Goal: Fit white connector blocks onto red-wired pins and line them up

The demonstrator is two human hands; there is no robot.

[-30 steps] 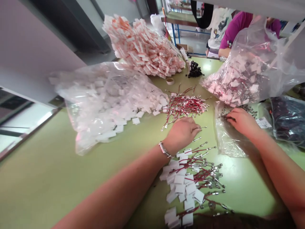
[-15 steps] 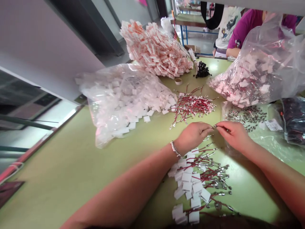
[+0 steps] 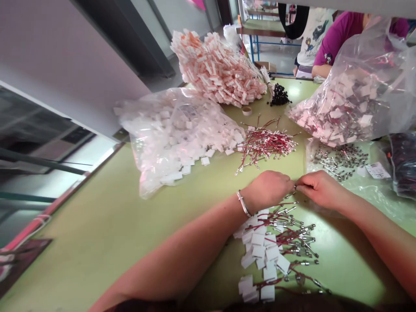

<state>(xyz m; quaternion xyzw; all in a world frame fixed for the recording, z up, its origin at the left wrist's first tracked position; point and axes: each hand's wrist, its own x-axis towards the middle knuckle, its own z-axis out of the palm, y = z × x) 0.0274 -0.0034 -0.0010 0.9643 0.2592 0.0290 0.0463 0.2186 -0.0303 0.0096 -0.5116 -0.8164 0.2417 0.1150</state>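
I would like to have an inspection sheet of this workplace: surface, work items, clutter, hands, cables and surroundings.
Surface: green table, glossy.
Work items: white housings with red wires, grouped nearest the person; metal parts on clear plastic.
Clutter: tape roll; bag of white pieces.
Hands: right hand pinches a small part, detail unclear; left hand close beside, fingertips mostly hidden.
Cables: loose red wires, piled beyond the left hand.
Surroundings: another person's purple sleeve; bench behind.
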